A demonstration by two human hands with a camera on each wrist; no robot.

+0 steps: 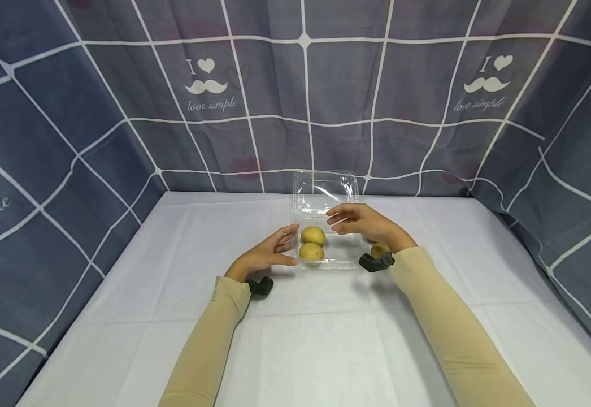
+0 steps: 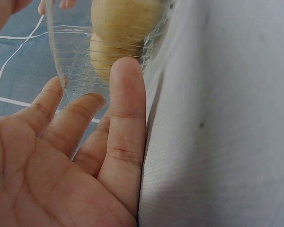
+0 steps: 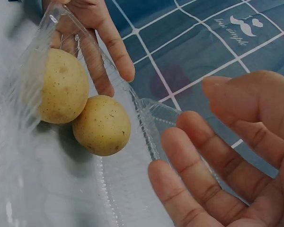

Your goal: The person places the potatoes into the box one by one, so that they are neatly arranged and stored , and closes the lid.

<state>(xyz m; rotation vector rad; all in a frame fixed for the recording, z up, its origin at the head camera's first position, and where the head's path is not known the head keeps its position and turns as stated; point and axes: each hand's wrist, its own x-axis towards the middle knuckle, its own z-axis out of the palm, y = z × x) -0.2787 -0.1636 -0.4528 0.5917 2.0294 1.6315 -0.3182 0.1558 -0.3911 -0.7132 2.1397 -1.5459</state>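
Observation:
A clear plastic clamshell box sits on the table with its lid raised at the back. Two yellow potatoes lie one behind the other along its left side. My left hand is at the box's left wall, its thumb and fingers extended right beside the ribbed plastic. Over the box's back right part hovers my right hand, fingers loosely bent and holding nothing. In the right wrist view its fingertips overlap the box's edge, apart from the potatoes.
Another potato shows at the box's right, partly hidden by the right wrist and its black camera. A white cloth covers the table. Dark grid-patterned curtains stand behind and on both sides.

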